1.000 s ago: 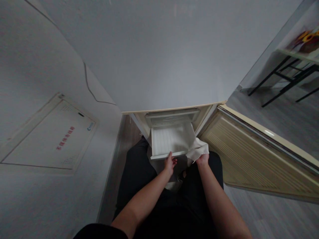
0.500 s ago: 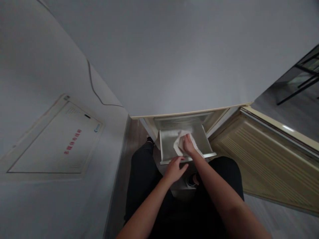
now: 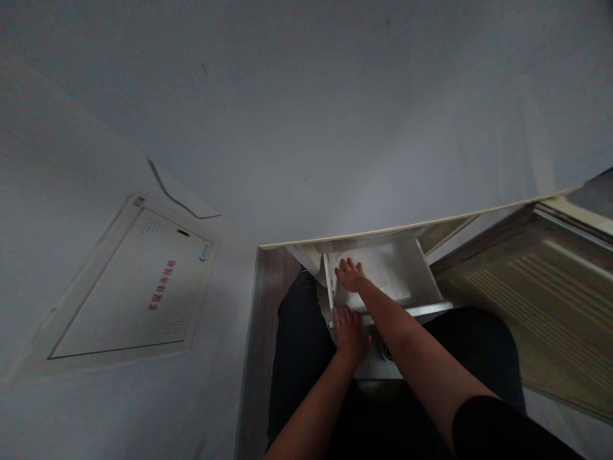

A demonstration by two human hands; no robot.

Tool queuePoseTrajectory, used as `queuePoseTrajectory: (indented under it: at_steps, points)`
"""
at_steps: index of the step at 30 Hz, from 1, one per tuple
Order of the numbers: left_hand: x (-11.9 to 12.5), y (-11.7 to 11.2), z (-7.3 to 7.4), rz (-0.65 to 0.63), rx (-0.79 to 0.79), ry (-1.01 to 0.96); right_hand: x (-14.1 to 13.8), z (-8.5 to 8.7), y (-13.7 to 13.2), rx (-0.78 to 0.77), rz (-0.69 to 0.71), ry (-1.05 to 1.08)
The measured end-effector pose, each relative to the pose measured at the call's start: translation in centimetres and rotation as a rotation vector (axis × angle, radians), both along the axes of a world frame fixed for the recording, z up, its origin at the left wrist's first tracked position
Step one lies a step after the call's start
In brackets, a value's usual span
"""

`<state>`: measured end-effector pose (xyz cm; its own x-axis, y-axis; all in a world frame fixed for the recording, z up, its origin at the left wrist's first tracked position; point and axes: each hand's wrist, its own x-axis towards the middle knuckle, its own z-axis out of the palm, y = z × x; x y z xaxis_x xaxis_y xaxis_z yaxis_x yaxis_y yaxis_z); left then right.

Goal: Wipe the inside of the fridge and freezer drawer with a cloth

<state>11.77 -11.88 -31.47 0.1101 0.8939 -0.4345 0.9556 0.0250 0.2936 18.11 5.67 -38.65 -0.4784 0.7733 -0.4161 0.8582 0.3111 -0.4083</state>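
A white drawer is pulled out of the low compartment of a fridge in front of my knees. My right hand lies inside it at the left, fingers spread flat on the floor of the drawer. I can barely make out a pale cloth under the palm. My left hand rests on the drawer's front rim, fingers curled over the edge. Both forearms reach down over my dark trousers.
The fridge's lower door stands open to the right, its ribbed inner face towards me. On the left wall is a flat white panel with red lettering. A strip of wooden floor runs between wall and fridge.
My right hand carried the cloth from the drawer's right corner into the drawer and across to its left side. My left hand left the rim and came back to it. My head moved closer.
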Motion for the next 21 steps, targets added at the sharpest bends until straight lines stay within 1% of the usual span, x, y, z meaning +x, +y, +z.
queuePoseTrajectory:
  at_steps: [2,4,6,7,8,10,14,16,17,19,21]
  points:
    - [-0.1,-0.2,-0.1,-0.019,0.026,0.026,-1.4,0.1,1.7,0.023,-0.035,0.028]
    - [-0.2,-0.4,-0.4,-0.028,0.031,0.053,-2.1,-0.1,3.1,0.028,-0.082,0.043]
    - [-0.2,-0.5,-0.6,-0.032,0.026,0.074,-1.6,-0.5,4.3,0.01,-0.167,0.084]
    - [-0.2,-0.5,-0.7,-0.028,0.026,0.082,-0.9,-0.7,4.7,0.003,-0.229,0.12]
    - [-0.2,-0.5,-0.7,-0.025,0.026,0.085,0.3,-1.1,5.1,0.002,-0.296,0.156]
    - [-0.2,-0.4,-0.5,-0.019,0.024,0.095,3.6,-1.8,5.8,0.012,-0.426,0.204]
    - [-0.1,-0.2,0.0,-0.016,0.021,0.113,12.0,-3.1,6.4,0.064,-0.687,0.148]
    - [-0.1,-0.1,0.1,-0.011,0.012,0.104,15.1,-3.5,6.0,0.087,-0.64,0.127]
    - [-0.2,-0.1,0.1,-0.009,0.003,0.098,16.0,-3.6,5.6,0.089,-0.594,0.114]
    - [-0.1,0.0,0.1,0.001,-0.023,0.094,16.2,-3.6,4.6,0.069,-0.543,0.063]
    - [0.0,0.0,0.0,0.007,-0.039,0.103,14.5,-3.3,3.4,0.033,-0.551,0.003]
